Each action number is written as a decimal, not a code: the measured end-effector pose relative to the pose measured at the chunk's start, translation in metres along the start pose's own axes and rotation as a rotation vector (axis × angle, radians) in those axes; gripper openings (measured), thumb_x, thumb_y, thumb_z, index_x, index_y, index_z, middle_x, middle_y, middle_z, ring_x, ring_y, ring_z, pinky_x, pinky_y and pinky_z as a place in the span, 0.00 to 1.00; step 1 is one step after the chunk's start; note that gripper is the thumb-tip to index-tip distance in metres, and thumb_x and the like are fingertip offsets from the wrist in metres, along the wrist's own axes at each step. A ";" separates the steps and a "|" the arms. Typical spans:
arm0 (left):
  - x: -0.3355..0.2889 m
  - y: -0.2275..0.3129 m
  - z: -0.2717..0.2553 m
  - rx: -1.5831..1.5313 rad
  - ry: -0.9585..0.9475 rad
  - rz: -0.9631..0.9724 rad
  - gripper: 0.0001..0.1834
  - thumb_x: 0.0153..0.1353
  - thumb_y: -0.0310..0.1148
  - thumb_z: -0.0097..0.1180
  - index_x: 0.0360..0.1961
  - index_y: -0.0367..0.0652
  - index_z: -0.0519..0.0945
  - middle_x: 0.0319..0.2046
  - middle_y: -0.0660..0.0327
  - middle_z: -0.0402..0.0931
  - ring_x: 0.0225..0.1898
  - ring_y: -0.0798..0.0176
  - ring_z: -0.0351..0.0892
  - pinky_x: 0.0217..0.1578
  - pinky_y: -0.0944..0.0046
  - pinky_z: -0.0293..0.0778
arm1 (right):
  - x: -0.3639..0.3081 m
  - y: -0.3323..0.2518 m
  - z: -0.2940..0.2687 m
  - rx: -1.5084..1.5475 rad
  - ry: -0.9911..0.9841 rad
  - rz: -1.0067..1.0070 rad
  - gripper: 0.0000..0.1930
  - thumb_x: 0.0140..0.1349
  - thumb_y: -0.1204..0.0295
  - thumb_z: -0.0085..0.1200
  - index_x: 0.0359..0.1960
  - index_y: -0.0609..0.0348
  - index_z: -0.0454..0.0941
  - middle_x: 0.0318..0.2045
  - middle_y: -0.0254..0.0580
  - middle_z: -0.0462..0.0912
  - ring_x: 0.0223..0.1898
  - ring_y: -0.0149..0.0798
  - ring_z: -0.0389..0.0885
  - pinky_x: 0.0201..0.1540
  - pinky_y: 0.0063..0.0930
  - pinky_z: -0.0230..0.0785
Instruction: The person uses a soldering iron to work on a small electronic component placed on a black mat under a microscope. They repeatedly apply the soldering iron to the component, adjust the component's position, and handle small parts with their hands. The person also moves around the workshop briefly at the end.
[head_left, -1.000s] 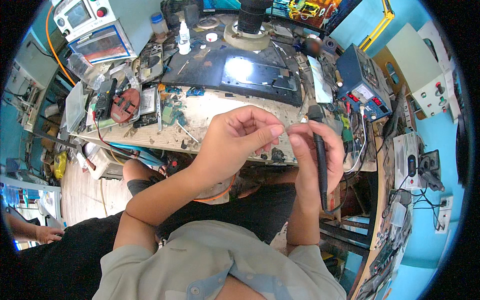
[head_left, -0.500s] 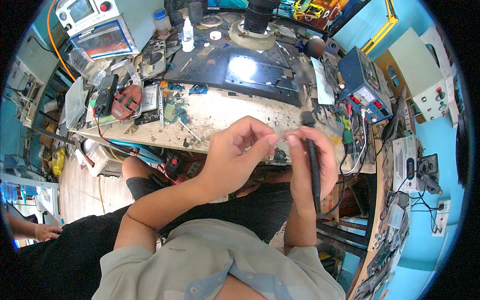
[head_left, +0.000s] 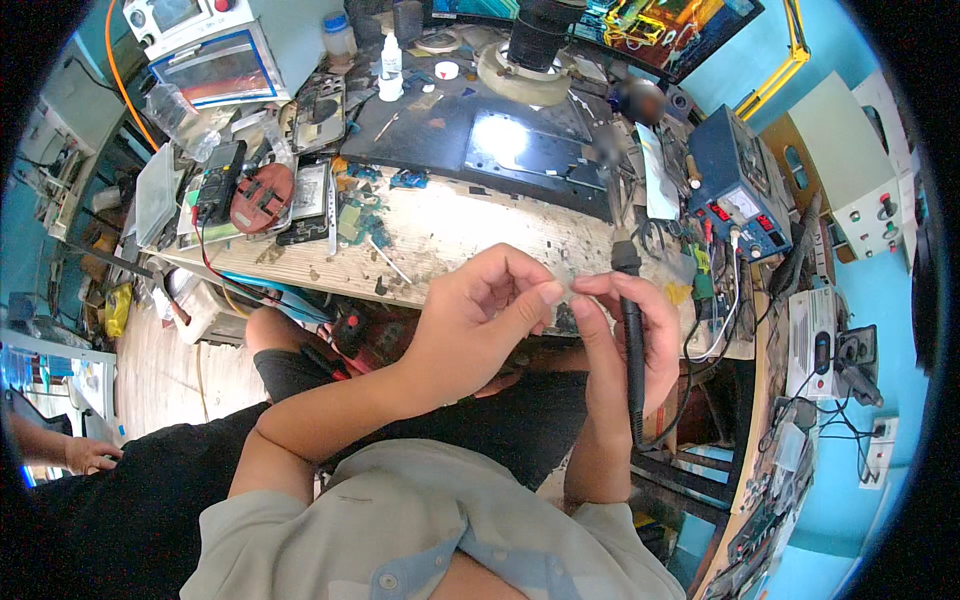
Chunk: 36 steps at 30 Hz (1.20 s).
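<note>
Right hand (head_left: 657, 350) has lowered, cradling slim black rod (head_left: 634, 345).

Between the fingertips of my left hand (head_left: 480, 320) and right hand (head_left: 655, 340), a pale scrap (head_left: 563, 273) is too small to identify. My right index finger (head_left: 598, 285) crosses the black tool (head_left: 635, 375), hiding a short stretch of it. Ahead of my grip, a black column (head_left: 545, 40) and a screen (head_left: 680, 35) run off the top edge; right of the column, a roundish thing (head_left: 642, 102) is blurred. Far left of my grip, another person's forearm (head_left: 42, 443) is cut off by darkness.
</note>
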<state>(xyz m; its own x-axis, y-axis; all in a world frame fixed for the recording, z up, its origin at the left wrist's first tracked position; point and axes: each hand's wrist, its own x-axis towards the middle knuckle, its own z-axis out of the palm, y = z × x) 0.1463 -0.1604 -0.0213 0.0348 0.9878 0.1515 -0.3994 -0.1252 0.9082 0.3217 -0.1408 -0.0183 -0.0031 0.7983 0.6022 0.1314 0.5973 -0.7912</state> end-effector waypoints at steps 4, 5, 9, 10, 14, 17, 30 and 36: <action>0.002 -0.008 -0.007 0.205 -0.054 0.029 0.07 0.79 0.29 0.64 0.49 0.36 0.82 0.39 0.63 0.85 0.40 0.73 0.83 0.44 0.68 0.80 | -0.004 0.002 -0.001 -0.068 -0.006 0.019 0.19 0.64 0.86 0.74 0.56 0.62 0.84 0.44 0.46 0.93 0.46 0.35 0.92 0.54 0.30 0.83; 0.003 -0.007 -0.010 0.300 -0.069 0.040 0.07 0.79 0.30 0.63 0.49 0.36 0.82 0.39 0.63 0.85 0.41 0.73 0.83 0.44 0.68 0.80 | -0.005 0.001 -0.001 -0.077 -0.010 0.020 0.19 0.64 0.86 0.74 0.56 0.61 0.84 0.44 0.46 0.93 0.46 0.35 0.92 0.53 0.30 0.83; 0.009 0.006 -0.018 0.517 -0.147 0.018 0.08 0.80 0.30 0.61 0.49 0.34 0.83 0.38 0.61 0.87 0.41 0.72 0.85 0.45 0.66 0.82 | -0.006 0.002 0.000 -0.095 -0.023 0.042 0.18 0.65 0.85 0.73 0.55 0.62 0.85 0.42 0.44 0.93 0.44 0.31 0.91 0.50 0.26 0.82; 0.009 0.007 -0.019 0.534 -0.156 0.026 0.09 0.80 0.30 0.61 0.49 0.33 0.83 0.38 0.60 0.87 0.41 0.71 0.85 0.45 0.66 0.82 | -0.004 0.002 0.002 -0.114 -0.037 0.032 0.16 0.66 0.84 0.72 0.54 0.62 0.86 0.41 0.43 0.92 0.43 0.30 0.90 0.48 0.25 0.81; 0.015 0.011 -0.024 0.584 -0.153 0.109 0.09 0.78 0.31 0.63 0.48 0.35 0.84 0.36 0.57 0.88 0.38 0.67 0.87 0.42 0.62 0.82 | 0.000 0.001 0.004 -0.087 -0.079 0.015 0.15 0.67 0.83 0.71 0.54 0.64 0.86 0.40 0.43 0.92 0.41 0.31 0.89 0.46 0.24 0.80; 0.020 0.013 -0.029 0.614 -0.154 0.126 0.07 0.77 0.28 0.65 0.48 0.34 0.84 0.38 0.59 0.88 0.40 0.70 0.86 0.44 0.65 0.82 | 0.000 0.006 0.005 -0.086 -0.076 0.011 0.15 0.67 0.83 0.72 0.54 0.64 0.86 0.41 0.44 0.92 0.41 0.31 0.89 0.45 0.25 0.80; 0.042 0.025 -0.042 0.593 -0.119 -0.025 0.06 0.74 0.27 0.70 0.47 0.37 0.87 0.39 0.68 0.85 0.40 0.78 0.79 0.40 0.71 0.77 | 0.005 0.022 0.002 -0.075 -0.095 0.043 0.16 0.71 0.81 0.69 0.59 0.65 0.85 0.41 0.49 0.92 0.44 0.37 0.92 0.48 0.29 0.83; 0.041 0.017 -0.068 0.742 -0.052 -0.035 0.06 0.71 0.28 0.72 0.45 0.39 0.89 0.36 0.67 0.86 0.37 0.77 0.80 0.38 0.70 0.76 | -0.004 0.028 -0.014 -0.167 -0.035 0.054 0.19 0.80 0.69 0.62 0.66 0.66 0.82 0.44 0.48 0.94 0.47 0.37 0.92 0.56 0.32 0.81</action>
<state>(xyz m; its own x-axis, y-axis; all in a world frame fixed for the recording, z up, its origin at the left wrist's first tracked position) 0.0784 -0.1162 -0.0262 0.0867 0.9890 0.1195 0.3255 -0.1415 0.9349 0.3387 -0.1286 -0.0411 -0.0253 0.8328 0.5530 0.2949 0.5348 -0.7919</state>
